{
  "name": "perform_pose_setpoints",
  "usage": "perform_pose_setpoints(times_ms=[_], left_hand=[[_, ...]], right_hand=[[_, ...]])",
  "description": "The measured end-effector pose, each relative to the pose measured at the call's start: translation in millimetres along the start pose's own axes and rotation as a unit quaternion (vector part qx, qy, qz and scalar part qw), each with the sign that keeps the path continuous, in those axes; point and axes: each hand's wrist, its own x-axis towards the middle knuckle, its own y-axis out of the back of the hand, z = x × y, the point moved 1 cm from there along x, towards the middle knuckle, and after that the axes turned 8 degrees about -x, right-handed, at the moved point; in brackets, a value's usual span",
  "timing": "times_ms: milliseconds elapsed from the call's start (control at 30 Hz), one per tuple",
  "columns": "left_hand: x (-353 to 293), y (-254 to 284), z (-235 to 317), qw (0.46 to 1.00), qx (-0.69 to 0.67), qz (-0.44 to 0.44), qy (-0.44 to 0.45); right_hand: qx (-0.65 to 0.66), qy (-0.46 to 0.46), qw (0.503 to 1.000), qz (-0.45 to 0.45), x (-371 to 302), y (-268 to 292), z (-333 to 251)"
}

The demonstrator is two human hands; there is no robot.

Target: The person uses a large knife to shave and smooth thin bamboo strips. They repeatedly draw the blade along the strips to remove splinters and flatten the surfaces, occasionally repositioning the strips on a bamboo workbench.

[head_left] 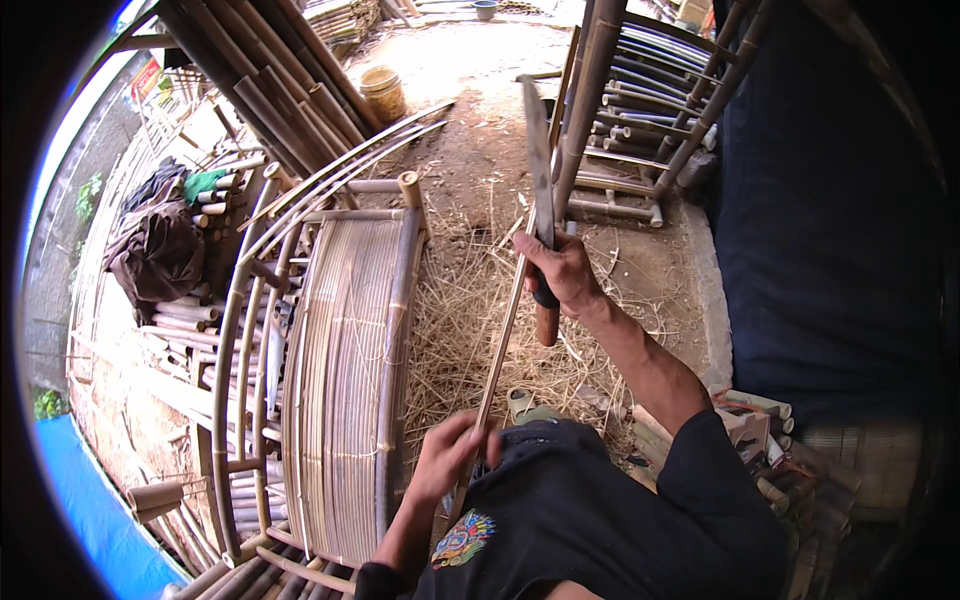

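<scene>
A long machete (538,150) with a wooden handle points away from me, its blade upright in the view. My right hand (563,270) is closed round it near the base of the blade. A thin bamboo strip (504,340) runs from beside the blade down toward my lap. Its far end meets my right hand's thumb at the blade. Lower down, my left hand (456,455) is closed round the same strip, close to my black shirt. The strip's near end passes below that hand along my side.
A bamboo bench (345,370) with a slatted seat stands close on my left. Shavings (460,320) cover the ground ahead. Bamboo poles (270,70) lean at the far left near a yellow bucket (383,93). A bamboo rack (650,110) stands ahead right, beside a dark cloth (830,230).
</scene>
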Motion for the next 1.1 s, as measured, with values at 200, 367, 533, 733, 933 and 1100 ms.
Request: perform_pose_setpoints(times_ms=[200,367,533,733,933,1100], left_hand=[[65.2,-4.4,25.4,0.985,-0.022,0.167,-0.038],[64.9,-16.0,28.0,0.98,0.051,0.19,-0.039],[49.8,-23.4,6.0,0.981,0.05,0.185,-0.012],[51.7,-22.3,5.3,0.984,0.042,0.175,-0.015],[32.7,-12.4,-13.6,0.975,0.12,0.188,0.014],[37.9,-15.4,-14.4,0.952,0.187,0.233,-0.066]], right_hand=[[-0.465,0.164,0.87,-0.014,-16.5,-1.1,-2.6],[-0.575,0.44,0.689,-0.025,-34.9,16.7,13.9],[-0.629,0.28,0.722,0.072,22.6,59.0,11.5],[-0.613,0.5,0.608,-0.06,-0.4,47.7,44.8],[-0.58,0.256,0.772,0.036,29.9,85.8,7.9],[-0.577,0.4,0.712,-0.013,-22.9,36.1,34.0]])
